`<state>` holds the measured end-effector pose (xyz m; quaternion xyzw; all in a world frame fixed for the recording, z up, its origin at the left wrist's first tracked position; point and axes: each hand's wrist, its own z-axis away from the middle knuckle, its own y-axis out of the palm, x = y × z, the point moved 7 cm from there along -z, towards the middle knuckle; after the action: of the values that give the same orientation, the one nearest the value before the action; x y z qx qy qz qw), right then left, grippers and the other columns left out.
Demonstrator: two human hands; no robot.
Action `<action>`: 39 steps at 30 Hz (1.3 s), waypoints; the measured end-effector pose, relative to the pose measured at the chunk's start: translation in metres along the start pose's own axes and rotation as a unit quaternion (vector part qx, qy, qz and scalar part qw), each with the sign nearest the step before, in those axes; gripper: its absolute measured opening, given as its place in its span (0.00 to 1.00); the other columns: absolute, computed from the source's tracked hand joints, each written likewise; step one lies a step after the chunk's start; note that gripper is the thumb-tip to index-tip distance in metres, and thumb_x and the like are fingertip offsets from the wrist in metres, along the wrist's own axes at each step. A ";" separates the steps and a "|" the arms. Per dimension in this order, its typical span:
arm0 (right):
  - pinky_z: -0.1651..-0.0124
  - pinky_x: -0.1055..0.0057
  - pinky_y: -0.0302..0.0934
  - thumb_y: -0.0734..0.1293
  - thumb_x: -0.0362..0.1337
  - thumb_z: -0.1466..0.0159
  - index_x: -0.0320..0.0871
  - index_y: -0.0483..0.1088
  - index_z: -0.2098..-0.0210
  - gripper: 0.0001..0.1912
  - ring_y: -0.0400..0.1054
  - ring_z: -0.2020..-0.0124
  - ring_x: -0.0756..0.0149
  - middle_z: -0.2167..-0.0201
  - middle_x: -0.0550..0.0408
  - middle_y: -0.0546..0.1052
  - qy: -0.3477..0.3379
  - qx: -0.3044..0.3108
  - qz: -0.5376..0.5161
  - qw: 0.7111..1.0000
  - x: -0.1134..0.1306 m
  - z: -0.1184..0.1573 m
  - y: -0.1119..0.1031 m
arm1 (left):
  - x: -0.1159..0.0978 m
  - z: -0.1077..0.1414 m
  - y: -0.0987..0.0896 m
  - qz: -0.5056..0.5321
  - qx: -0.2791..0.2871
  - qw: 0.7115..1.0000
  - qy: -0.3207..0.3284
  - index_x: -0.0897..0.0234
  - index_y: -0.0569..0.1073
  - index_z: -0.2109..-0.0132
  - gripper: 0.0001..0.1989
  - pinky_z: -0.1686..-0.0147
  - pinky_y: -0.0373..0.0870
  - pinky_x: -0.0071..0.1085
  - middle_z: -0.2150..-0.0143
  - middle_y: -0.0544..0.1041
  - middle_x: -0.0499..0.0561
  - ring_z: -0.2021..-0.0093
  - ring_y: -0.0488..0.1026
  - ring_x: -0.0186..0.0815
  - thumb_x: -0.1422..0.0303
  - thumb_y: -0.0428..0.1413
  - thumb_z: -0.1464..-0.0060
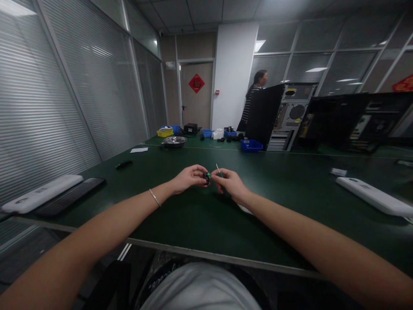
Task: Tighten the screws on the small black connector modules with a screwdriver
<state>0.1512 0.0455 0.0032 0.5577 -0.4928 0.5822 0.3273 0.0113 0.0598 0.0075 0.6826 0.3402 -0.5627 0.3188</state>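
Observation:
Over the green table (193, 219), my left hand (189, 178) has its fingers closed on a small black and green part (207, 177). My right hand (230, 184) grips a small screwdriver (218, 170), its thin metal shaft pointing up and away. The fingertips of my right hand are close beside the green side of the part; whether they touch it is too small to tell. A white object (244, 209) lies partly hidden under my right wrist.
A keyboard (72, 196) and white device (43, 193) lie left, another white device (374, 196) right. Behind stand a metal bowl (174, 141), blue tray (251, 145), yellow tray (164, 132) and computer tower (280, 116). A person (253, 101) is beyond the table.

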 end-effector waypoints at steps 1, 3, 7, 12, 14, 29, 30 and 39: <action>0.56 0.58 0.69 0.64 0.37 0.32 0.40 0.67 0.48 0.14 0.72 0.56 0.59 0.51 0.49 0.73 -0.002 0.002 -0.001 1.000 0.001 0.000 0.000 | 0.000 0.000 0.000 0.000 0.001 1.000 0.000 0.68 0.70 0.54 0.21 0.56 0.74 0.41 0.61 0.79 0.54 0.61 0.79 0.40 0.75 0.67 0.56; 0.56 0.58 0.69 0.64 0.37 0.32 0.40 0.67 0.48 0.14 0.72 0.56 0.59 0.51 0.49 0.73 -0.006 0.006 -0.001 1.000 0.002 0.001 0.001 | -0.001 0.001 0.001 -0.001 0.002 1.000 -0.001 0.68 0.70 0.54 0.21 0.56 0.74 0.41 0.61 0.79 0.54 0.61 0.79 0.39 0.75 0.67 0.56; 0.57 0.59 0.69 0.64 0.37 0.32 0.40 0.67 0.48 0.14 0.72 0.57 0.60 0.51 0.49 0.73 -0.022 0.008 0.004 1.000 0.004 0.002 0.000 | -0.003 0.002 0.001 -0.005 0.003 1.000 -0.002 0.68 0.71 0.53 0.21 0.56 0.74 0.40 0.60 0.79 0.55 0.61 0.79 0.39 0.74 0.67 0.55; 0.58 0.60 0.70 0.64 0.38 0.32 0.40 0.67 0.48 0.14 0.72 0.58 0.60 0.52 0.49 0.73 -0.059 0.006 0.031 0.998 0.008 0.003 -0.002 | -0.005 0.003 0.001 -0.012 0.001 1.000 -0.002 0.66 0.72 0.49 0.20 0.57 0.73 0.38 0.54 0.78 0.58 0.57 0.77 0.40 0.71 0.64 0.50; 0.58 0.60 0.70 0.64 0.37 0.32 0.40 0.67 0.49 0.14 0.72 0.59 0.61 0.53 0.49 0.73 -0.076 0.009 0.055 0.996 0.012 0.004 -0.003 | -0.005 0.003 0.001 -0.016 0.003 1.000 -0.004 0.67 0.72 0.48 0.20 0.59 0.73 0.36 0.53 0.77 0.59 0.57 0.77 0.40 0.70 0.64 0.49; 0.56 0.59 0.69 0.64 0.37 0.32 0.40 0.68 0.50 0.13 0.72 0.57 0.60 0.52 0.49 0.73 -0.221 -0.020 0.231 0.947 0.032 0.012 -0.004 | -0.002 0.001 0.002 -0.050 0.005 0.999 -0.009 0.68 0.75 0.51 0.19 0.63 0.72 0.32 0.58 0.79 0.57 0.62 0.76 0.37 0.68 0.65 0.51; 0.56 0.59 0.69 0.64 0.37 0.32 0.40 0.68 0.50 0.13 0.72 0.57 0.61 0.52 0.50 0.73 -0.225 -0.021 0.234 0.946 0.032 0.011 -0.004 | -0.002 0.002 0.003 -0.052 0.006 0.999 -0.010 0.68 0.75 0.51 0.19 0.62 0.72 0.33 0.58 0.79 0.57 0.62 0.76 0.36 0.67 0.65 0.51; 0.57 0.60 0.69 0.64 0.37 0.32 0.40 0.68 0.50 0.12 0.72 0.58 0.61 0.52 0.50 0.73 -0.241 -0.023 0.244 0.939 0.032 0.015 0.003 | -0.004 0.005 0.014 -0.069 0.018 0.997 -0.013 0.68 0.75 0.52 0.23 0.58 0.72 0.38 0.61 0.80 0.56 0.62 0.77 0.38 0.72 0.68 0.57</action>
<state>0.1485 0.0253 0.0320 0.5360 -0.6910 0.4815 0.0591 0.0196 0.0472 0.0117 0.6561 0.3721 -0.5982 0.2706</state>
